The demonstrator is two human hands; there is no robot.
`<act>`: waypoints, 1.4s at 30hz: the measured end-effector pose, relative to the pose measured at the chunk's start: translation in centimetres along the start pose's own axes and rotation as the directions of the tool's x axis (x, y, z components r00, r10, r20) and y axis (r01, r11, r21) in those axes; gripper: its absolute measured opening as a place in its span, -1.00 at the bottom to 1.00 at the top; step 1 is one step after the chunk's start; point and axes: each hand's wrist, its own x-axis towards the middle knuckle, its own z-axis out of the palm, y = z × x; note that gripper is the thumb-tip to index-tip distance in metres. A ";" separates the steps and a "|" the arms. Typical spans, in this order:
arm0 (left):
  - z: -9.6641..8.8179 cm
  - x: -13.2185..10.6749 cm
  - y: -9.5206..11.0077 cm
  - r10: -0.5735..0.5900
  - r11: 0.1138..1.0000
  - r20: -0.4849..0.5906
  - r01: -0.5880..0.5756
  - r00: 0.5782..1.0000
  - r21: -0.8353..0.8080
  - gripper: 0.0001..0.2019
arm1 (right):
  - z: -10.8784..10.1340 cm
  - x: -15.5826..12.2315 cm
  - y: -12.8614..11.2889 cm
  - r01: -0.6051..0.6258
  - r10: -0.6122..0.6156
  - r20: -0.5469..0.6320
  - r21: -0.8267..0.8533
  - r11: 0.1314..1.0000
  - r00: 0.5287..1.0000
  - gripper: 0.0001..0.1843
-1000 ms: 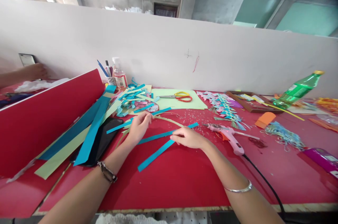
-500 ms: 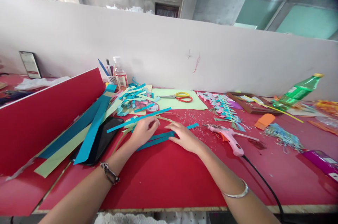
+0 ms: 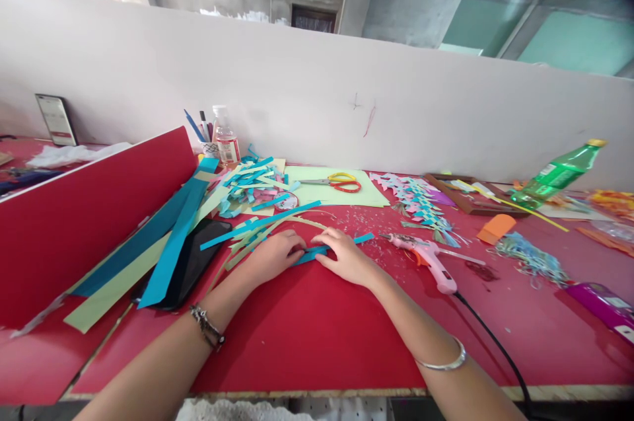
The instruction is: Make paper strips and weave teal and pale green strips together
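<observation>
Blue paper strips (image 3: 311, 254) lie low over the red tabletop, running between my two hands. My left hand (image 3: 275, 256) is closed over their left part, thumb and fingers together, which hides that end. From the right, my right hand (image 3: 343, 258) pinches the strips, and a blue end pokes out beyond its fingers. Just past my left hand, a longer blue strip (image 3: 262, 225) rests across several pale green strips (image 3: 252, 239). Farther back is a heap of cut blue, green and pink paper bits (image 3: 255, 186).
A pink glue gun (image 3: 426, 256) with a black cord lies to the right. Scissors (image 3: 341, 181) rest on pale green paper (image 3: 307, 193). Wide paper strips (image 3: 173, 242) cover a black phone (image 3: 198, 269) at left. A woven paper piece (image 3: 419, 206) and a green bottle (image 3: 559, 173) are at right.
My left hand has moved slightly right and down onto the blue strips, covering their left part that showed before. My right hand has barely moved.
</observation>
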 end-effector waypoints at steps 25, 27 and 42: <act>-0.3 0.0 1.3 0.090 0.967 -0.351 -0.166 0.932 -0.194 -0.89 | -0.5 0.3 -2.5 0.146 -0.048 -0.292 0.324 0.935 0.955 -0.58; -0.3 0.0 1.3 0.131 0.964 -0.350 -0.201 0.928 -0.173 -0.88 | -0.3 0.4 -2.4 0.135 -0.025 -0.280 0.381 0.915 0.960 -0.68; -0.7 -0.2 1.0 0.111 0.990 -0.326 -0.134 0.939 -0.048 -0.75 | -0.6 0.7 -1.0 -0.037 0.313 -0.353 0.610 0.792 0.882 -0.88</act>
